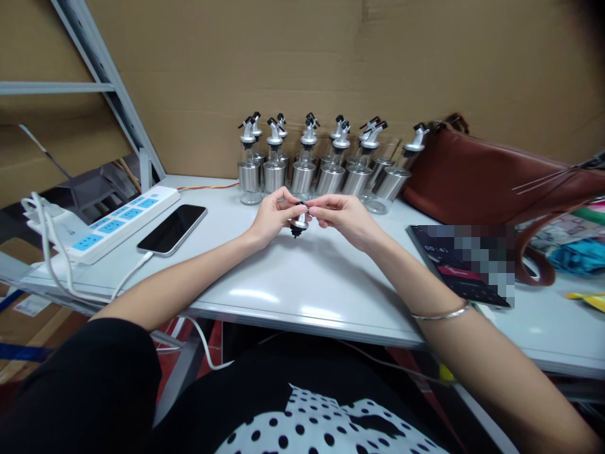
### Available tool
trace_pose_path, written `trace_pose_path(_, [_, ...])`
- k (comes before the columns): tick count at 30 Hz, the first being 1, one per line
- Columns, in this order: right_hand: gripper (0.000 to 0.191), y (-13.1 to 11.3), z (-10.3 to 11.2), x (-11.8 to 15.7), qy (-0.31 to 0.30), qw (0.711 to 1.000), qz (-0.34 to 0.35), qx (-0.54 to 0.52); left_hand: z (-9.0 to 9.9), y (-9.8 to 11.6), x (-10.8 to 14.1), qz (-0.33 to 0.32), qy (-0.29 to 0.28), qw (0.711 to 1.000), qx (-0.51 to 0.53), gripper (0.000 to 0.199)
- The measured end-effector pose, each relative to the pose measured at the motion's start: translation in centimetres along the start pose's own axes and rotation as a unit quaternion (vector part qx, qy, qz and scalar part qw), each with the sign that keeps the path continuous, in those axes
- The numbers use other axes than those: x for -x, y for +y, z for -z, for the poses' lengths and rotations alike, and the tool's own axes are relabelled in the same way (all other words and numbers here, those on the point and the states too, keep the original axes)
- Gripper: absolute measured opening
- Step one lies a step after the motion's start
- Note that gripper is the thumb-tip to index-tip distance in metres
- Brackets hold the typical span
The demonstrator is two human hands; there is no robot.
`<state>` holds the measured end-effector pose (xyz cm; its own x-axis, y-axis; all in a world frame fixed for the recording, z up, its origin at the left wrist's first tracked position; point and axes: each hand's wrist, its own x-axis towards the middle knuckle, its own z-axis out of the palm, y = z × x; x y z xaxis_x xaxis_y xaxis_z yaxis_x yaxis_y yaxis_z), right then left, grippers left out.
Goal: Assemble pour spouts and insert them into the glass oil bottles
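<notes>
Both hands meet over the middle of the white table (293,277). Between them is a pour spout (299,226) with a silver body and a black ribbed stopper pointing down. My left hand (275,214) is closed around the spout's upper part, thumb and forefinger pinching it. The fingertips of my right hand (345,215) pinch at its black top piece from the right; that small part is mostly covered by fingers. Just behind the hands stand several glass-and-steel oil bottles (302,180), with silver spouts and black flip caps on top.
On the left lie a white power strip (127,221) and a black phone (174,230) on a charging cable. A brown leather bag (491,173) sits at the right behind a tablet (444,258). Cardboard (302,75) walls the back; a metal frame (101,69) rises at left.
</notes>
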<state>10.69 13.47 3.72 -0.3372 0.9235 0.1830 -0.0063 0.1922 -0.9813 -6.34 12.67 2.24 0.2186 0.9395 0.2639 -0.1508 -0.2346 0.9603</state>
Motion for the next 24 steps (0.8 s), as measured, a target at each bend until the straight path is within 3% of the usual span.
trace_pose_path(6, [0.037,0.4,0.1,0.1,-0.043,0.998,-0.032,-0.034,-0.3,0.3,0.3,0.009,-0.005,1.000,0.009,0.038])
trace_pose_path(15, [0.040,1.0,-0.1,0.0,-0.031,1.000,-0.004,-0.004,-1.0,0.4,0.8,0.040,0.033,0.999,0.016,0.032])
trace_pose_path(19, [0.030,0.6,-1.1,0.2,0.021,0.983,0.096,0.153,-1.4,0.3,0.8,0.027,0.065,0.997,0.021,0.024])
trace_pose_path(21, [0.026,0.1,-1.7,0.5,0.060,0.946,0.155,0.279,-1.5,0.2,0.9,0.015,0.084,0.996,0.017,0.020])
trace_pose_path(24, [0.022,-0.6,-2.2,0.8,0.052,0.901,0.161,0.399,-1.5,0.0,1.0,0.018,0.076,0.997,0.005,0.021])
